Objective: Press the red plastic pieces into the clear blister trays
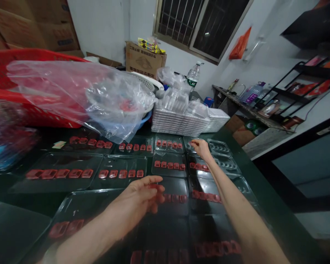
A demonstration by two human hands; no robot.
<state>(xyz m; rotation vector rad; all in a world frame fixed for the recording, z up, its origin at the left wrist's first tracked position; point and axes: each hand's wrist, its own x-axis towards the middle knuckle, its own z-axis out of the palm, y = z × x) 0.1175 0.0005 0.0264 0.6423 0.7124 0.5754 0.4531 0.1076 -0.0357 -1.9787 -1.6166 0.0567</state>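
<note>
Rows of small red, cup-like pieces (123, 174) sit in clear plastic trays (126, 161) across the dark green table. My right hand (200, 147) reaches to a tray in the back row, fingertips pinched together over its left part. A speck of red shows at those fingertips, apparently one such piece. Nearer to me, my left hand (137, 196) hovers above the trays with its fingers loosely curled. Something reddish shows between its thumb and fingers, but blur hides what it is. At the back right, a tray (219, 147) has bare moulded hollows.
Behind the trays stand stacked clear trays (178, 123), a plastic bag (118, 99) over a bowl, and a red basket (41, 55). A water bottle (194, 75) and a cardboard box (144, 60) are farther back. To the right is a cluttered counter (253, 106).
</note>
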